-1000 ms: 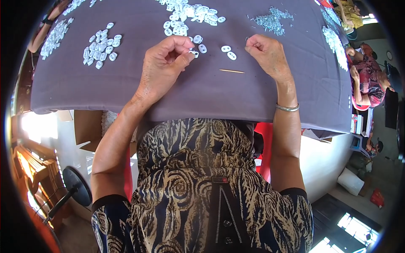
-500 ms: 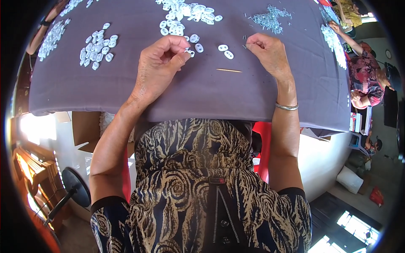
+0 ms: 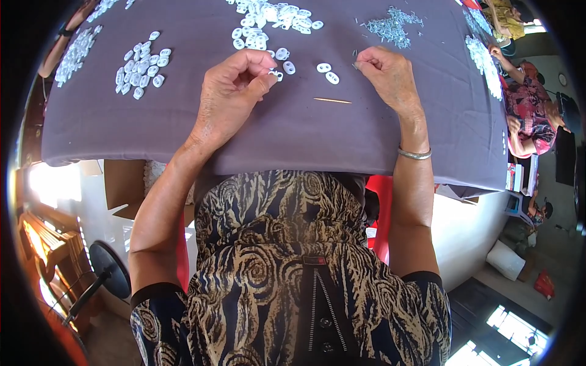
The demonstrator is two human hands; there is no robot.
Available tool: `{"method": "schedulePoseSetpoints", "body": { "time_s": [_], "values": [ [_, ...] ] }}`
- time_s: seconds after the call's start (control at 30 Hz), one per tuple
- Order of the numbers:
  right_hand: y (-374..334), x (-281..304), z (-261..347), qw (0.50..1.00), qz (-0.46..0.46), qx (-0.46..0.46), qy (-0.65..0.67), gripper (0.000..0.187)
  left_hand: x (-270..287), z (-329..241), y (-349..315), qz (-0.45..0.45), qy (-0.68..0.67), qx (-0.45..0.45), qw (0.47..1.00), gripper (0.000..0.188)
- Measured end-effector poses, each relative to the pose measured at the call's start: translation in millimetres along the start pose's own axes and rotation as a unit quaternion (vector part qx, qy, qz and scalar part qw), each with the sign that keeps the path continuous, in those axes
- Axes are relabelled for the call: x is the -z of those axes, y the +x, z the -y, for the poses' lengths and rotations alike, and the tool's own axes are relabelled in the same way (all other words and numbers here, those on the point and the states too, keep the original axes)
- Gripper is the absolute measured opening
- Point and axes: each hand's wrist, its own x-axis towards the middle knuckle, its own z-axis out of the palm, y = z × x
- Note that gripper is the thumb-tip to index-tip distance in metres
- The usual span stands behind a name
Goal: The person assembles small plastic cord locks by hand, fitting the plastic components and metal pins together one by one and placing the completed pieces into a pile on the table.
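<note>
My left hand (image 3: 235,82) is closed in a pinch on a white oval two-hole plastic piece (image 3: 278,76), partly hidden by the fingertips. To the right, my right hand (image 3: 387,73) is closed too, thumb against forefinger. A tiny grey sliver shows at its fingertips, too small to name surely. Between the hands lie two loose white two-hole pieces (image 3: 328,73), with a wooden toothpick (image 3: 332,100) nearer me. More white pieces (image 3: 289,68) lie just beyond my left fingertips. Past my right hand spreads a heap of small grey-blue slivers (image 3: 394,29).
A large pile of white pieces (image 3: 274,17) lies at the far middle of the grey-brown tablecloth (image 3: 305,146), and a smaller one (image 3: 140,70) at left. Other people's arms (image 3: 56,53) reach in at both far sides, beside further piles. A cardboard box (image 3: 125,189) stands below the table edge.
Both my hands keep nearly the same places and stay pinched. The view has shifted very slightly. At the right, another person's hand has moved a little near the white pile.
</note>
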Motion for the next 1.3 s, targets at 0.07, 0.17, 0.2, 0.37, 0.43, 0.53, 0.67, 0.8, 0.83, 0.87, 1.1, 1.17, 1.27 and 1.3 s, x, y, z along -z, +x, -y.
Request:
{"method": "schedulePoseSetpoints", "body": {
  "time_s": [0.07, 0.17, 0.2, 0.37, 0.43, 0.53, 0.67, 0.8, 0.83, 0.87, 1.1, 1.17, 1.27, 1.3],
  "values": [
    [-0.2, -0.2, -0.4, 1.000, -0.003, 0.019, -0.002, 0.010, -0.3, 0.3, 0.3, 0.000, 0.000, -0.001, 1.000, 0.014],
    [-0.3, 1.0, -1.3, 0.999, 0.000, 0.051, -0.018, 0.009, -0.5, 0.7, 0.5, -0.002, -0.003, -0.006, 1.000, 0.014],
    [-0.4, 1.4, -0.8, 0.999, 0.000, 0.051, -0.018, 0.009, -0.5, 0.8, 0.5, -0.003, -0.007, -0.010, 1.000, 0.014],
    [0.6, -0.2, -1.3, 0.994, -0.006, 0.104, -0.037, 0.008, 1.0, -0.3, 0.0, -0.004, -0.005, -0.006, 1.000, 0.014],
    [1.0, -0.7, 0.2, 0.993, -0.009, 0.110, -0.049, 0.007, 0.7, -0.6, 0.1, -0.001, -0.006, -0.007, 1.000, 0.014],
    [2.9, -3.6, -2.0, 0.990, -0.019, 0.124, -0.060, 0.008, 0.6, -0.6, 0.2, -0.003, -0.003, -0.003, 1.000, 0.015],
    [2.7, -6.1, -2.6, 0.990, -0.029, 0.122, -0.068, 0.008, 0.3, -0.6, 0.4, 0.002, -0.002, -0.003, 1.000, 0.015],
    [6.7, -5.0, -0.5, 0.991, -0.009, 0.103, -0.087, 0.008, 0.1, 3.0, 0.4, 0.015, -0.005, -0.010, 1.000, 0.014],
    [8.2, -4.4, 0.5, 0.990, 0.003, 0.099, -0.103, 0.007, -0.2, 3.0, 0.0, 0.015, -0.004, -0.010, 1.000, 0.014],
    [8.9, -4.1, 1.0, 0.988, 0.015, 0.095, -0.119, 0.007, -0.6, 2.7, -0.8, 0.014, -0.007, -0.002, 1.000, 0.014],
    [4.6, -7.5, -7.8, 0.979, -0.001, 0.169, -0.115, 0.008, 0.8, -2.2, -0.2, -0.003, -0.008, 0.002, 1.000, 0.012],
    [3.9, -5.3, -6.5, 0.992, -0.022, 0.127, -0.009, 0.008, 1.2, -1.3, -0.1, -0.001, -0.009, -0.001, 1.000, 0.012],
    [4.0, -2.5, -1.6, 0.997, 0.013, 0.079, -0.006, 0.007, 1.7, -0.1, 0.2, 0.000, -0.010, -0.005, 1.000, 0.012],
    [3.9, -3.6, -1.9, 0.997, 0.012, 0.078, -0.007, 0.007, 1.5, -0.1, 0.3, 0.000, -0.010, -0.007, 1.000, 0.012]
  ]
}}
